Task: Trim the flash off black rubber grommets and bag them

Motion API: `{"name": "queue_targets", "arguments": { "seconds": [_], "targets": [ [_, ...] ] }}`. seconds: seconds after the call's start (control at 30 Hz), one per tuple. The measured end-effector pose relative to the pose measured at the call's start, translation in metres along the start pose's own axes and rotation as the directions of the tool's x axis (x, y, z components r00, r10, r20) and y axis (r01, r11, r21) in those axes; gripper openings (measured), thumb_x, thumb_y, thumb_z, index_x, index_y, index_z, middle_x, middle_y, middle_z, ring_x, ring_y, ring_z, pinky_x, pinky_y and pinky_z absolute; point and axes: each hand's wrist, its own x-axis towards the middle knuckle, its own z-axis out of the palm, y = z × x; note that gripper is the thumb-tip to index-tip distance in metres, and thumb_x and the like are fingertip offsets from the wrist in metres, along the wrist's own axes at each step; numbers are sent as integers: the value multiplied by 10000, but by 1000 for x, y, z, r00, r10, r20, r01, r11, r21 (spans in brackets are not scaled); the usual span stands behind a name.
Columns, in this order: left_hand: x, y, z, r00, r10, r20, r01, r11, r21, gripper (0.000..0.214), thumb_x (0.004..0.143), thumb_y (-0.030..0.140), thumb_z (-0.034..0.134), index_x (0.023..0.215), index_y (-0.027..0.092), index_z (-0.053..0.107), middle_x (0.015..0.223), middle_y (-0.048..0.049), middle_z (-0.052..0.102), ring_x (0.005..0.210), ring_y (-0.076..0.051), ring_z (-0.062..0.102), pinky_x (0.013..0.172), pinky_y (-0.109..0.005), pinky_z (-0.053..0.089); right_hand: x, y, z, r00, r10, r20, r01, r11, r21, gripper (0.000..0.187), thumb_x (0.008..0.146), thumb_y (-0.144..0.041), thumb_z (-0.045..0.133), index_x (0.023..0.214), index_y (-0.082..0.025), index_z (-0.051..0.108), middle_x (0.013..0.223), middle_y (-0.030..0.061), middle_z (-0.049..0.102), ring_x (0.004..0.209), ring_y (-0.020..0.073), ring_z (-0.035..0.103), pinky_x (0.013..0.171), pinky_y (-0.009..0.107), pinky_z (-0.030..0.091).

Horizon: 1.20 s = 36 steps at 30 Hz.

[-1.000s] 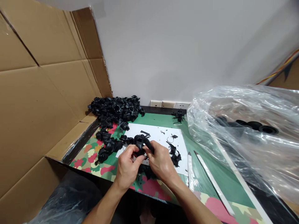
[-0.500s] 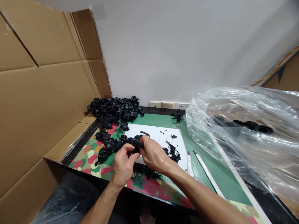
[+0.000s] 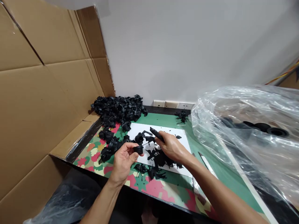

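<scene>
My left hand (image 3: 123, 160) pinches a small black ribbed rubber part (image 3: 138, 149) between thumb and fingers, just above the near edge of a white sheet (image 3: 163, 140). My right hand (image 3: 171, 146) is closed round a slim black tool (image 3: 156, 133) whose tip points up and to the left over the sheet. Black rubber trimmings (image 3: 158, 158) lie scattered on the sheet below my right hand. A large heap of the same black rubber parts (image 3: 118, 109) sits at the back left, with a few more (image 3: 109, 146) trailing toward my left hand.
A green cutting mat (image 3: 203, 149) lies over a camouflage-pattern table cover (image 3: 151, 186). Cardboard walls (image 3: 46, 87) stand on the left. A big clear plastic bag (image 3: 247, 130) holding black round parts fills the right. A dark plastic bag (image 3: 65, 199) hangs below the table's near edge.
My hands have drawn apart: the left now holds the rubber part alone, the right has lifted away to the right with the tool. More trimmings lie on the sheet.
</scene>
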Motion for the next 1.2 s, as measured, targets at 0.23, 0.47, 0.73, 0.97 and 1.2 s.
{"name": "queue_targets", "arguments": {
  "seconds": [0.23,0.47,0.73,0.97,1.2],
  "targets": [
    [0,4,8,995,49,-85,-49,999,6,261,626,248,810,828,162,668,738,-12,629,645,-140,624,535,-204,461,-33,-5,8,975,72,-212,23,909,415,184,812,-352,472,819,-195,566,759,35,628,686,190,560,623,283,417],
    [-5,8,10,987,126,-102,-104,974,201,217,603,180,779,805,170,701,769,-25,671,701,-158,597,648,-243,486,-45,-28,20,993,-14,-114,68,873,484,239,820,-360,480,701,-186,593,613,5,565,573,159,508,533,249,380],
    [-7,3,9,950,314,-4,-278,847,452,154,670,118,701,796,207,698,831,-30,685,758,-182,601,677,-258,467,-39,-34,24,997,-23,-76,37,983,180,194,814,-220,494,622,-199,491,586,0,523,549,143,454,527,238,314],
    [-9,7,10,944,329,13,-289,807,515,132,671,87,670,707,212,689,722,-11,677,686,-169,603,667,-255,468,-33,-42,21,998,-57,-1,57,998,-5,120,765,-149,509,657,-194,536,624,16,570,560,145,480,538,245,288],
    [-6,8,3,975,201,-100,-177,962,206,177,685,236,749,815,172,648,763,-29,666,696,-174,654,662,-264,526,-9,-7,9,988,109,-106,-119,989,-85,121,784,-155,460,771,-162,580,757,110,654,635,207,572,562,277,342]
  ]
}}
